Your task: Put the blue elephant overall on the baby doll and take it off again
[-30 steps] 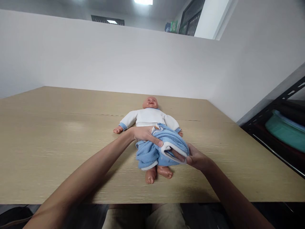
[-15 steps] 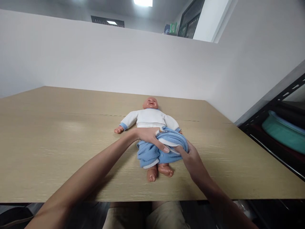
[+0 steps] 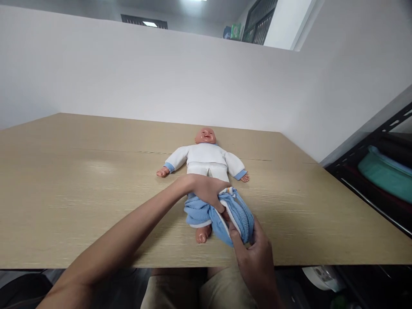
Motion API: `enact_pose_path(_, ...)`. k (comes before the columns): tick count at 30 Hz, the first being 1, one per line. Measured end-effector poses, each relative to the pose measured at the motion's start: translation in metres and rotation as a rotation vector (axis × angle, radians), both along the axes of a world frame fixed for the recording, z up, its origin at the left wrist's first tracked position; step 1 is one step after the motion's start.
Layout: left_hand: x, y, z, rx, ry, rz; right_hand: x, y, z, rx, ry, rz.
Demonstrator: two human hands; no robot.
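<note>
A baby doll in a white top with blue cuffs lies on its back, head away from me. Blue trousers with white edging are bunched around its lower legs. My left hand is closed around the doll's leg on the right side, thumb at the cloth opening; its other fingers are hidden behind the fabric. With thumb and fingers, my right hand pinches the gathered trouser leg from the near right. One bare foot sticks out of the other trouser leg; the second foot is mostly covered.
The wooden table reaches back to a white partition wall. At the right stands a black metal shelf holding a teal item. My lap is below the near table edge.
My right hand has come down toward me, drawing the bunched trouser leg over the doll's foot on the right. My left hand has shifted slightly right, and its thumb has moved into the opening.
</note>
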State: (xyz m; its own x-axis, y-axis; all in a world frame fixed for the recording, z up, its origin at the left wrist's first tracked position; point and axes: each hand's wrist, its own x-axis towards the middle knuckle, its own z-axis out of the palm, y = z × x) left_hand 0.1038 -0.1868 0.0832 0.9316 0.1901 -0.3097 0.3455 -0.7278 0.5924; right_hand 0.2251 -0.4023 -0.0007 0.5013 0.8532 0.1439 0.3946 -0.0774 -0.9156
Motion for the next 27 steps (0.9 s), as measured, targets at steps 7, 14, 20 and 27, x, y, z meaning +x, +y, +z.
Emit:
enact_pose_path(7,0.006,-0.029,0.015,0.233,0.268,0.165,0.037,0.001,-0.018,-0.155,-0.397,0.037)
enact_pose_path(14,-0.008,-0.048,0.002,0.270,0.214,0.213,0.025,-0.003,-0.033,-0.118,-0.314,0.008)
enact_pose_path(20,-0.027,-0.041,-0.008,0.099,0.056,0.236,0.026,0.001,-0.047,-0.055,0.102,0.064)
enact_pose_path(27,-0.046,-0.041,-0.010,-0.191,-0.345,0.311,0.026,0.030,-0.022,0.043,0.383,0.269)
